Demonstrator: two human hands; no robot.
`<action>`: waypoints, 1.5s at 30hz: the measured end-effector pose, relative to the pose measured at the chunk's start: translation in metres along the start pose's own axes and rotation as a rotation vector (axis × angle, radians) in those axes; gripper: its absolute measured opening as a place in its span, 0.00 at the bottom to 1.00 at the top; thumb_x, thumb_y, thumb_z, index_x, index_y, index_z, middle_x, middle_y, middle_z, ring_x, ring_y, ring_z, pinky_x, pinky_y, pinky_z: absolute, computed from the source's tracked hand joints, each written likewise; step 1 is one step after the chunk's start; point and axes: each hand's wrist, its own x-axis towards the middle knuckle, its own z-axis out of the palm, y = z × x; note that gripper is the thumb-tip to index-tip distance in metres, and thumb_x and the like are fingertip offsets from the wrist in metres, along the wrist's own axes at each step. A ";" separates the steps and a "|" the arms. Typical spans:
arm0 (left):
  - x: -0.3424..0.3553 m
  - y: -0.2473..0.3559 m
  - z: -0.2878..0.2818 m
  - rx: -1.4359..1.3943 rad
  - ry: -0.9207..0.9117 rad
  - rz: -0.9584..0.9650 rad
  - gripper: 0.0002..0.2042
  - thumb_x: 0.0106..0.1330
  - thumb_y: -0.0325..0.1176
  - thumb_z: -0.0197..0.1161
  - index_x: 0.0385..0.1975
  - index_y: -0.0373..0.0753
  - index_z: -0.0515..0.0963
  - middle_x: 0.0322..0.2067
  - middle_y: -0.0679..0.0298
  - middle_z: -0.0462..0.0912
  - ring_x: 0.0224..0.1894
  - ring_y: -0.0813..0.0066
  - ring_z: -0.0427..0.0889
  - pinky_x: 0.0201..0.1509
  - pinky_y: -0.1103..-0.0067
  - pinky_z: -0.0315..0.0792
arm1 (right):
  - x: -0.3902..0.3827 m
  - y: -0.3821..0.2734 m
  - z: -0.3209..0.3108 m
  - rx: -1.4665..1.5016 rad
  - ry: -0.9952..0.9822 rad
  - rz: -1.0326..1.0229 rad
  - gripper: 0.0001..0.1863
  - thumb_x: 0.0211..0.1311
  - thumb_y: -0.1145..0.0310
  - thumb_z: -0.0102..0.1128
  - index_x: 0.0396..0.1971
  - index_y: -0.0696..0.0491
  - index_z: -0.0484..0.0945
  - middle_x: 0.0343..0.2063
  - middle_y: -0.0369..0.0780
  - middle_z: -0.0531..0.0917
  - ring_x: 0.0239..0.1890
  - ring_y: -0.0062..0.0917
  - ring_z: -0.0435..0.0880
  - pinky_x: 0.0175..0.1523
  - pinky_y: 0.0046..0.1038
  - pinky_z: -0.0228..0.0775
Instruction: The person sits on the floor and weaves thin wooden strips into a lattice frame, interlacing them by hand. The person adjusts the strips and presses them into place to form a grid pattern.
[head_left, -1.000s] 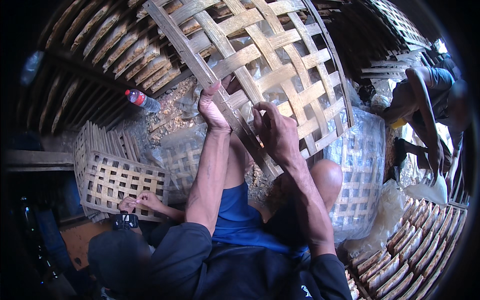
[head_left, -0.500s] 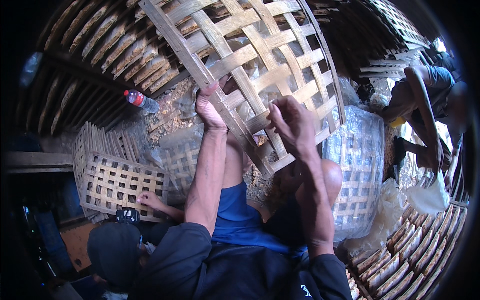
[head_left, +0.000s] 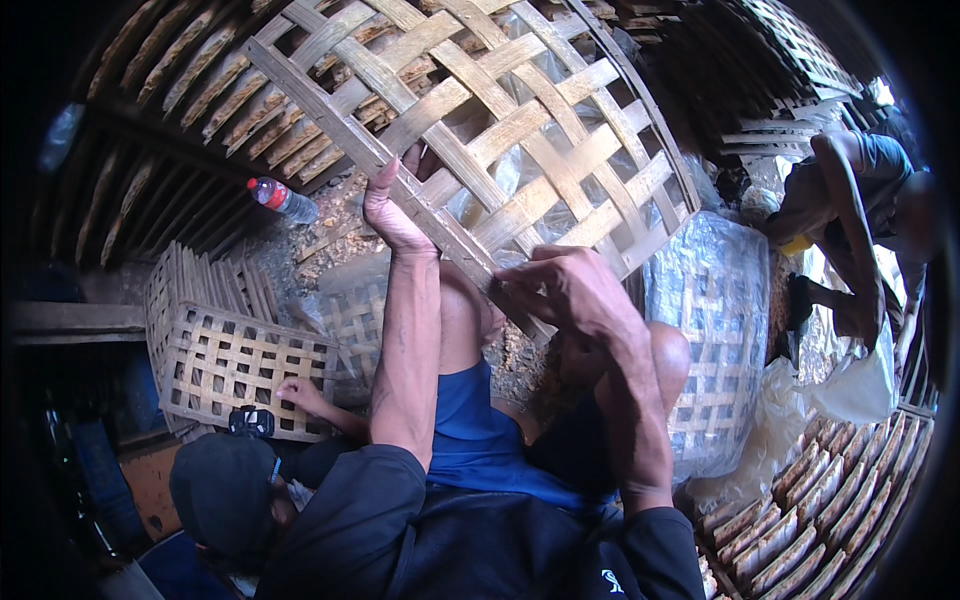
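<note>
A large woven bamboo tray (head_left: pixel 540 150) with a wooden edge strip is held up at a slant in front of me. My left hand (head_left: pixel 400 215) grips its left edge strip, thumb on the near side and the other fingers partly hidden behind the lattice. At the tray's lower corner my right hand (head_left: pixel 580 290) is closed, fingertips pressed together against the edge strip. What lies between those fingertips, besides the strip, is hidden.
Plastic-wrapped woven trays (head_left: pixel 710 340) stand right of my knee. A red-capped bottle (head_left: pixel 283 200) lies at the left. Racked slabs (head_left: pixel 830 490) fill the lower right. A co-worker (head_left: pixel 225 490) touches a woven tray (head_left: pixel 240 370) at lower left; another person (head_left: pixel 850 220) bends over at right.
The tray has shifted left and turned slightly. My left hand moved left with it. My right hand moved down from the lattice to the edge strip near the lower corner.
</note>
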 end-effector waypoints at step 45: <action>0.005 0.002 -0.006 -0.048 0.020 -0.084 0.40 0.57 0.44 0.67 0.67 0.27 0.64 0.60 0.46 0.72 0.63 0.52 0.74 0.70 0.57 0.68 | 0.016 -0.002 0.047 -0.121 0.280 -0.213 0.13 0.62 0.69 0.63 0.46 0.53 0.78 0.36 0.42 0.81 0.42 0.39 0.85 0.42 0.37 0.81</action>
